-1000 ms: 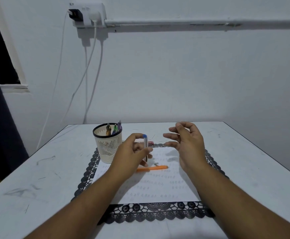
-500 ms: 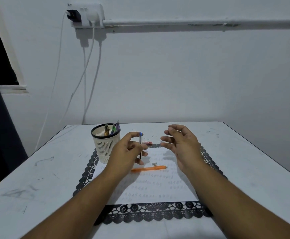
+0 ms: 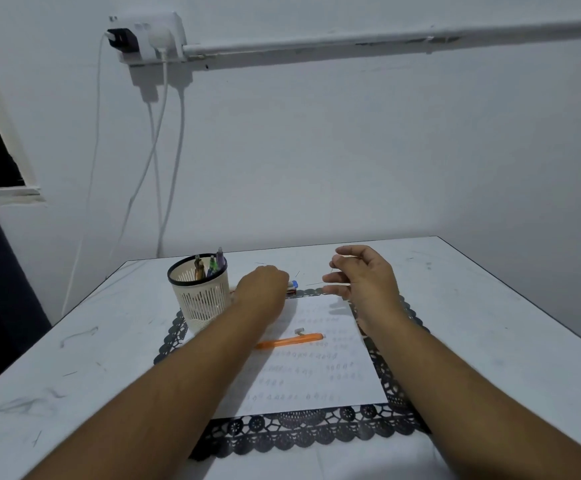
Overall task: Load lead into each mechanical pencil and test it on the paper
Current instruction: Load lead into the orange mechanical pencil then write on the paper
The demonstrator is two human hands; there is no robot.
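My left hand [image 3: 263,289] reaches forward, low over the mat's far edge, and grips a thin dark blue-capped pencil [image 3: 295,283]. Only its blue end shows past the fingers. A small red-and-dark lead case [image 3: 292,291] lies right beside that end. My right hand [image 3: 361,275] hovers above the far right of the paper and pinches a hair-thin lead [image 3: 332,270] between thumb and forefinger. An orange mechanical pencil [image 3: 289,341] lies on the white paper [image 3: 316,382], with a small loose grey cap [image 3: 299,330] next to it.
A cream mesh cup [image 3: 201,299] holding several pencils stands at the mat's far left corner. A black lace mat [image 3: 303,434] lies under the paper on the white table [image 3: 74,358]. Cables hang down the wall behind, from a socket strip.
My left hand has lowered the blue-capped pencil from upright above the paper, forward and down beside the lead case. My right hand has stayed roughly in place, fingers still pinched.
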